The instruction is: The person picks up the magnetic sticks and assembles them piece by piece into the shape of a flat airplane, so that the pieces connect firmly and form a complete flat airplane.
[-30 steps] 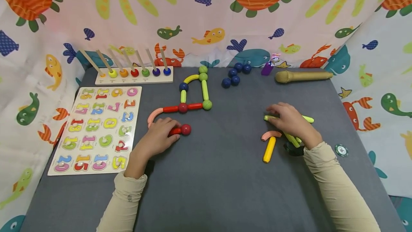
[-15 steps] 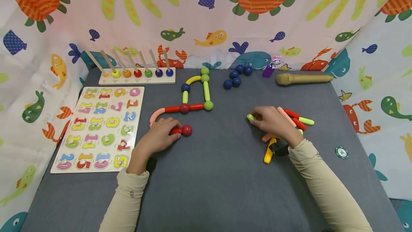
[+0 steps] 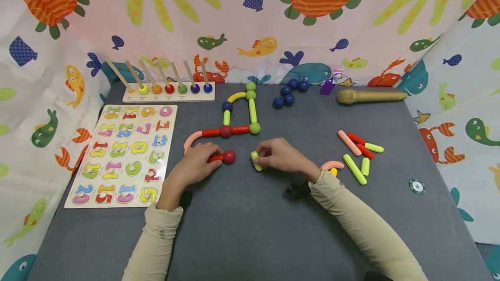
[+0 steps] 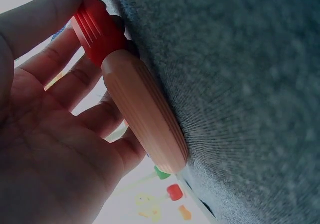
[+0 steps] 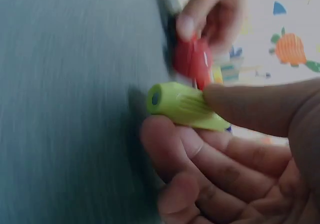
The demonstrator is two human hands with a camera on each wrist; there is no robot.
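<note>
My left hand (image 3: 195, 164) pinches a red magnetic rod (image 4: 97, 27) between thumb and fingers, low on the table. A red ball (image 3: 229, 156) sits at the rod's right end, and a salmon curved piece (image 4: 145, 112) adjoins its other end. That curve leads up to a flat figure of rods and balls, with a red ball (image 3: 225, 131) and a green ball (image 3: 255, 128) along its lower row. To the right of the near red ball, my right hand (image 3: 284, 156) pinches a short lime-green rod (image 5: 182, 104) by thumb and fingers; its end socket faces the right wrist camera.
Loose rods, including a salmon rod (image 3: 349, 143) and a green rod (image 3: 354, 169), lie at right near a poker chip (image 3: 417, 186). Several blue balls (image 3: 288, 100) and a toy microphone (image 3: 371, 96) are at the back. A number puzzle board (image 3: 129, 203) and peg stacker (image 3: 168, 96) stand left.
My right hand has come left from the loose rods, bringing the lime-green rod close to the near red ball. My left hand has kept its hold on the red rod.
</note>
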